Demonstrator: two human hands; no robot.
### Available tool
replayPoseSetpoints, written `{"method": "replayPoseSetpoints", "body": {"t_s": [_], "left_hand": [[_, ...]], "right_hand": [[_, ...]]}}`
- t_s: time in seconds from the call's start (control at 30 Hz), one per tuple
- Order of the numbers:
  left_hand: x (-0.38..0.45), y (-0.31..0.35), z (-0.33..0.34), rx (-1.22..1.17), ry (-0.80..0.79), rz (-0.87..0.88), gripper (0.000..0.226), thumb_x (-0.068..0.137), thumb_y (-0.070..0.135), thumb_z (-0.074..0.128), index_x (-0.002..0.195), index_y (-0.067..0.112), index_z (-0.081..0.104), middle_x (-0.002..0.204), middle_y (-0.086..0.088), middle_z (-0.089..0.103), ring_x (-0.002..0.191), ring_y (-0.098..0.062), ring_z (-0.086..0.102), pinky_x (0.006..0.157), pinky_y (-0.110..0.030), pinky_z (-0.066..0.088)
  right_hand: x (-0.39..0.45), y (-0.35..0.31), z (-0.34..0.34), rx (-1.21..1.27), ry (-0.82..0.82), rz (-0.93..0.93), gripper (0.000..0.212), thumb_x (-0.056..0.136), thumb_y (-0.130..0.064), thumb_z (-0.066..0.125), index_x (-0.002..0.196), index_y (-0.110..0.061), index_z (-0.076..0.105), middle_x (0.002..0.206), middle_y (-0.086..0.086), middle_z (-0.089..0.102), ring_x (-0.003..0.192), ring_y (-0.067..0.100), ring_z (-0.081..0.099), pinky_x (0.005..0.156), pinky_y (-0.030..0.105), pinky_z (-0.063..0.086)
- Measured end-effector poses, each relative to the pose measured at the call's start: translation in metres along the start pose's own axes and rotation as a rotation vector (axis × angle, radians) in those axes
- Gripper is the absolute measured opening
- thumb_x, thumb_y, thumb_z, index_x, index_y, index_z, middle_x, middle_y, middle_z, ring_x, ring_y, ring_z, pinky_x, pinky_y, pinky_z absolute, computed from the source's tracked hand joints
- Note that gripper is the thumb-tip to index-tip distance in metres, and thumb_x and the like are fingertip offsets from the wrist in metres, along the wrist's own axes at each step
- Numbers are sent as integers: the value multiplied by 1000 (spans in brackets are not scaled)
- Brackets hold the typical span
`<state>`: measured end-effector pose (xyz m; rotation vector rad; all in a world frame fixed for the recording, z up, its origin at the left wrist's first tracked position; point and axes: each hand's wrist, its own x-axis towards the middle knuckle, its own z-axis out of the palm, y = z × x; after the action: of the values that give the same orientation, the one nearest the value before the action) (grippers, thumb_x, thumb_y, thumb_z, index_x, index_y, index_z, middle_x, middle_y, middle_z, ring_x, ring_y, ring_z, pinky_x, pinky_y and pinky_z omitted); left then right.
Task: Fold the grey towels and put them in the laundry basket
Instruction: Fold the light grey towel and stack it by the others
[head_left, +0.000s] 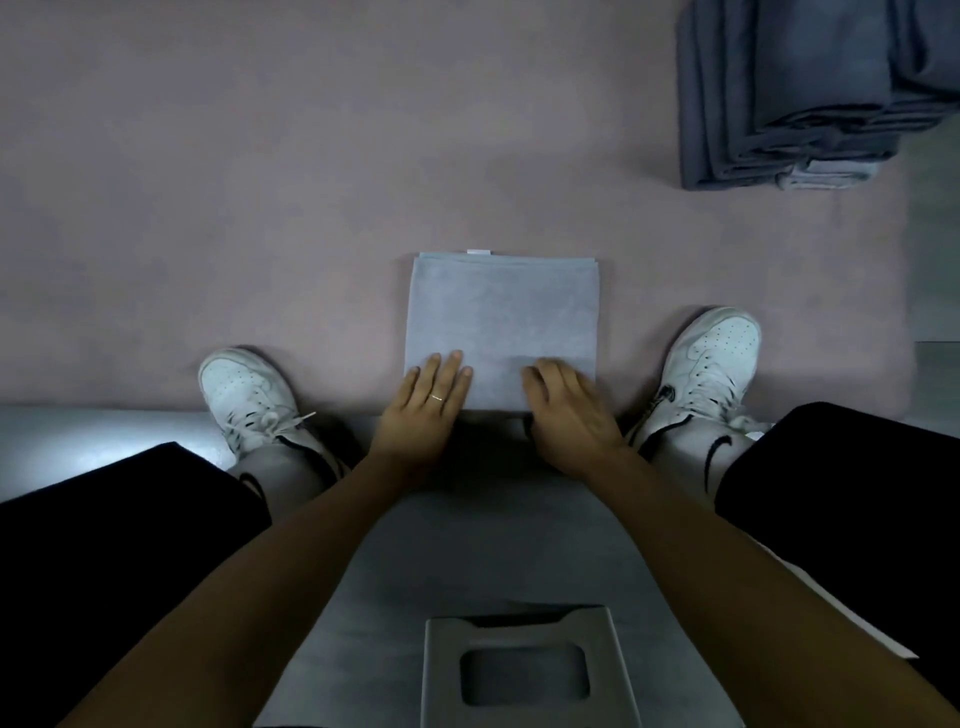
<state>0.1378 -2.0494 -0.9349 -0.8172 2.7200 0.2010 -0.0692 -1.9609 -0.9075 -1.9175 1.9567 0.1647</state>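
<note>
On the pink rug (260, 208), left hand (426, 397) lies flat and right hand (566, 410) loosely curled on the folded towel (501, 312); gripping nothing, lift to basket next.

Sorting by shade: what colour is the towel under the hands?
Light blue-grey towel, clearest in the head view.

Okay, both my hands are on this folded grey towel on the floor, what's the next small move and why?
Probably curl both hands under the near edge and lift. The folded grey towel already lies as a neat rectangle, the left hand flat on its near left corner, the right hand at the near right. No laundry basket is in view; a stack of folded towels sits far right.
</note>
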Motion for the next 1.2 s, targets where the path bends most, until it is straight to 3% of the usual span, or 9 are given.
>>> {"method": "replayPoseSetpoints", "body": {"t_s": [0.17,0.3,0.37,0.5,0.67,0.8,1.0,1.13,1.2], "left_hand": [[5,-22,-13,-13,-35,89,56,85,5,35,140,5,47,147,-18,43,130,-36,48,100,-44,45],[15,-27,-32,-41,-169,58,65,95,1,38,154,17,15,163,-6,5,149,-25,12,115,-34,26],[16,-24,-39,-92,-135,35,62,94,1,45,151,14,25,161,-9,16,147,-25,22,113,-33,30],[4,-28,-41,-163,214,109,46,76,3,62,122,7,64,125,-14,64,110,-29,65,91,-38,53],[-20,-31,-41,-117,220,115,48,80,15,46,127,11,60,121,-9,65,107,-27,64,91,-34,48],[-34,-25,-29,-108,130,39,60,75,20,72,132,13,55,121,-10,63,106,-30,62,94,-35,44],[-20,-35,-55,-735,170,-334,43,75,31,63,118,23,66,110,-5,71,101,-23,65,93,-30,49],[8,-43,-73,-987,339,-509,30,79,21,77,108,17,68,101,5,69,91,-11,62,82,-13,44],[24,-44,-76,-1041,387,-520,29,83,23,73,110,17,65,103,6,66,92,-11,61,82,-16,45]], "right_hand": [[0,-1,0,-10,-86,80,75,72,-27,72,135,3,46,138,24,45,127,39,47,103,45,42],[1,6,-9,-55,-133,42,78,88,-35,58,150,-3,22,155,17,19,143,33,21,114,41,22],[0,8,-12,-60,-111,35,77,84,-31,65,147,-4,30,152,18,28,140,35,29,111,42,29],[-1,17,-14,-3,-19,25,63,70,-2,68,131,-4,53,131,19,53,119,36,54,94,42,49],[-15,21,-34,52,-47,-45,54,85,-5,54,138,-17,49,136,8,55,117,31,57,92,40,51],[-29,20,-33,236,-63,-37,49,92,-16,57,139,-26,51,139,0,55,121,26,55,100,34,45],[-22,30,-45,782,27,279,23,88,-21,68,111,-19,67,100,1,69,91,19,65,74,14,45],[3,39,-60,902,208,530,28,84,-34,72,104,-17,64,88,-2,63,78,14,57,69,21,40],[14,39,-62,892,223,623,33,87,-37,68,110,-15,60,93,-1,62,82,16,57,72,23,40]]}}
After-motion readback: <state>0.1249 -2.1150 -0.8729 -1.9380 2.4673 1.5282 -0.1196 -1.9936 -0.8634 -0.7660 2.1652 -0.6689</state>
